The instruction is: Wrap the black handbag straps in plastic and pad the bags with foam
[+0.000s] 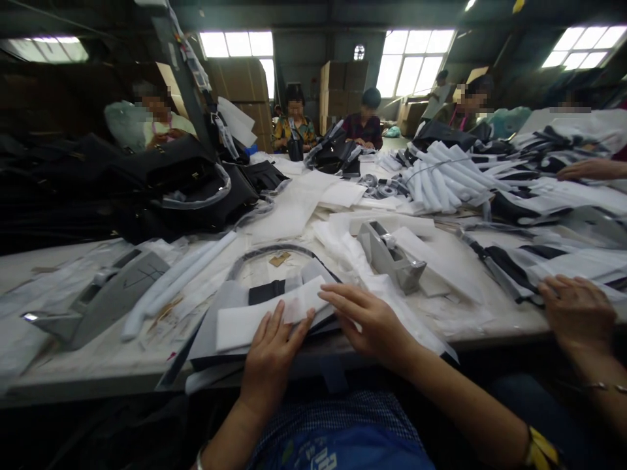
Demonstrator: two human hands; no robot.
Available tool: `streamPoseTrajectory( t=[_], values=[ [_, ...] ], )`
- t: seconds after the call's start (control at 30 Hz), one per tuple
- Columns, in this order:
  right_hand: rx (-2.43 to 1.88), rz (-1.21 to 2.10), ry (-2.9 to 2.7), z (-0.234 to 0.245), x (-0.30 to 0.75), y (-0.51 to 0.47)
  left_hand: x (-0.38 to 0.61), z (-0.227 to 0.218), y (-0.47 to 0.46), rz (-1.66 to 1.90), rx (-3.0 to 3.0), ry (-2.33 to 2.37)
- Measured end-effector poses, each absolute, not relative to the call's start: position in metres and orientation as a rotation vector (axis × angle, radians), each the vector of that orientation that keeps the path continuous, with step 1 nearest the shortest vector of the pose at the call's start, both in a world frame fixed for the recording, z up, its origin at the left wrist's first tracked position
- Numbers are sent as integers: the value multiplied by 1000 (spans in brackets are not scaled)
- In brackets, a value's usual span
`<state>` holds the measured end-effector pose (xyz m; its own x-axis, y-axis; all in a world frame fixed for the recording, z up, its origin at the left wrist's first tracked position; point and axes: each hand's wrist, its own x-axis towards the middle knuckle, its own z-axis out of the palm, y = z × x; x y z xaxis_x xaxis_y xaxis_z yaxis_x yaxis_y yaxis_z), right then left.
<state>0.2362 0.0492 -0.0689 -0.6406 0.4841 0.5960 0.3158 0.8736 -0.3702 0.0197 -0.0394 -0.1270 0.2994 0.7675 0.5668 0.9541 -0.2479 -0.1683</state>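
My left hand (272,346) lies flat with its fingers stretched out on a white foam sheet (255,318) that wraps a black strap (267,291). My right hand (369,320) rests just to the right, fingers extended and pressing the sheet's right end near the table's front edge. Under the sheet lies a grey card piece (215,326). Neither hand grips anything.
A grey tape dispenser (392,256) stands just beyond my right hand, another (105,297) at the left. A neighbour's hand (578,313) rests at the right. Black handbags (186,189) pile at the back left, white wrapped rolls (435,183) at the back right. Several people sit across the table.
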Motion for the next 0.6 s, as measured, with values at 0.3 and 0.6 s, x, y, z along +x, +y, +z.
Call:
streamPoseTrajectory(
  t=[0.3,0.6],
  values=[
    [-457,873,-2971,-27,162,146,22,-128,-40,-577,-2072,-1550],
    [-401,1185,-2826,-44,165,157,23,-129,-38,-661,-2042,-1565]
  ],
)
